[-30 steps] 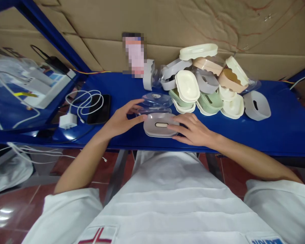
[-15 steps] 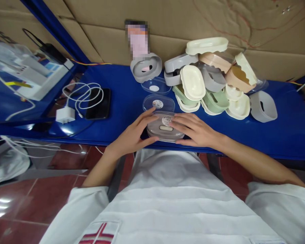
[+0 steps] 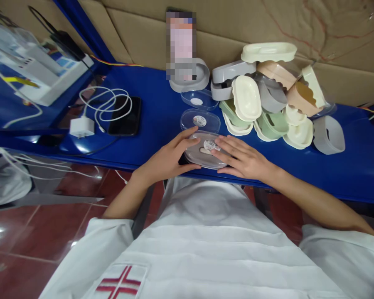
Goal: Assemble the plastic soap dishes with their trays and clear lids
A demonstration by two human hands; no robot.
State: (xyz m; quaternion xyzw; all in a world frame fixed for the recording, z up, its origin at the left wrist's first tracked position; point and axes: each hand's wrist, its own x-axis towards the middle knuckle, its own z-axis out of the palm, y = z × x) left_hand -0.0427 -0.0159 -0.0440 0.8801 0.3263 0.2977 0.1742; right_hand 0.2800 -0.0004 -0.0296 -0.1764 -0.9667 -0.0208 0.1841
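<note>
An oval grey soap box (image 3: 202,157) with a clear lid lies flat at the front edge of the blue table. A round white label sits on the lid, and a pale slot shows through it. My left hand (image 3: 166,160) grips the box's left end, thumb along the front side and fingers at the back. From the right, my right hand (image 3: 244,160) holds the other end, its fingers laid over the lid and partly over the label. Just behind the box are a clear lid with a round label (image 3: 199,121) and a second clear lid (image 3: 196,101).
To the right is a heap of cream trays (image 3: 246,97), green trays (image 3: 271,126), and grey and peach boxes (image 3: 276,74). A grey oval box (image 3: 202,77) stands before a blurred-out phone. At left lie a black phone (image 3: 124,124), a white charger (image 3: 82,126) and a power strip (image 3: 57,85).
The view has shifted slightly, so the table things appear a little further right. Both hands keep hold of the soap box, and the right fingers have slid slightly over the lid.
</note>
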